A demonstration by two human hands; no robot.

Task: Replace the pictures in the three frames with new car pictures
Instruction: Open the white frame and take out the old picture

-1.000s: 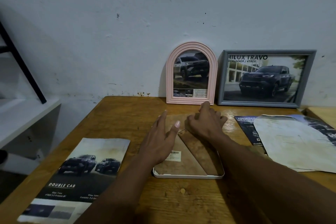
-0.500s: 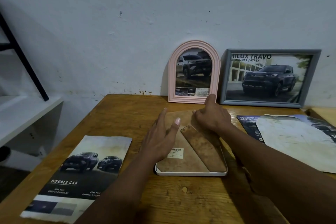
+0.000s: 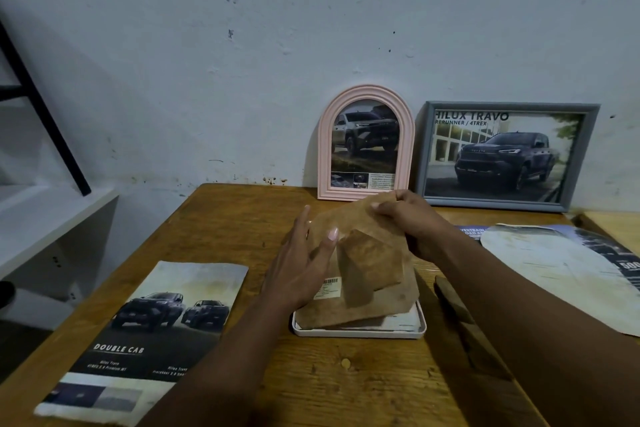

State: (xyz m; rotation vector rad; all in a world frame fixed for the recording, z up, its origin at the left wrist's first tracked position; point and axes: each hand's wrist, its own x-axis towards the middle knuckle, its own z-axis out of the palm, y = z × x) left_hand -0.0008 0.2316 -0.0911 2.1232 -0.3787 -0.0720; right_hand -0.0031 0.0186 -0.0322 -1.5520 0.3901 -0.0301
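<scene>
A white frame (image 3: 360, 332) lies face down on the wooden table (image 3: 242, 218). Its brown backing board (image 3: 374, 274), with a stand flap and a barcode label, is tilted up at the far edge. My right hand (image 3: 412, 222) pinches that far edge. My left hand (image 3: 304, 263) rests flat against the board's left side, fingers apart. A pink arched frame (image 3: 366, 142) and a grey rectangular frame (image 3: 505, 154), each with a truck picture, lean on the wall behind. A "Double Cab" car picture (image 3: 152, 333) lies at the left.
More car papers (image 3: 561, 267) lie at the right, one face down. A white shelf (image 3: 41, 218) and a black bar stand left of the table. A second wooden surface (image 3: 616, 225) adjoins at the far right.
My right hand has gripped the backing board's far edge and lifted it out of the white frame. The board lay flat before. My left hand stays at its left side.
</scene>
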